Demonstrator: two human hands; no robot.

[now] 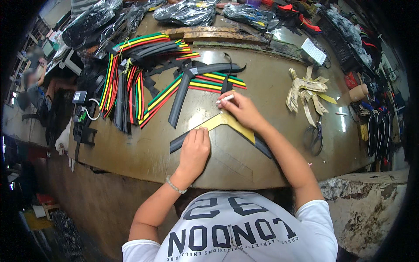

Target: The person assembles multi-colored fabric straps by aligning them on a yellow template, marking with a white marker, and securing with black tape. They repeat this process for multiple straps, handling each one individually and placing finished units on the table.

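A bent yellow template (238,127) lies on the brown table (279,170), near its front edge, over a dark strap (178,143) (whose ends poke out past it at 8 and 4 o'clock). Taking the template as the clock's centre, the left hand (195,150) is between 7 and 8, palm down, its fingers close together and their tips pressing on the template; it grips nothing. The right hand (244,110), at 1 o'clock, pinches a slim white stick (225,99) just above the template's bend.

At 10 to 11, a dark V-shaped strap (180,98) rests across green, yellow and red strips (165,97). Farther out at 10 are tied bundles of similar strips (110,85). A pile of cream strips (299,85) sits at 2, with dark-handled scissors (320,133) a little below 3. Toward 2, farther off, lies a white paper (313,52). Wooden boards (214,35) lie at 12, and beyond, nearer 11, dark items in clear plastic (187,13).
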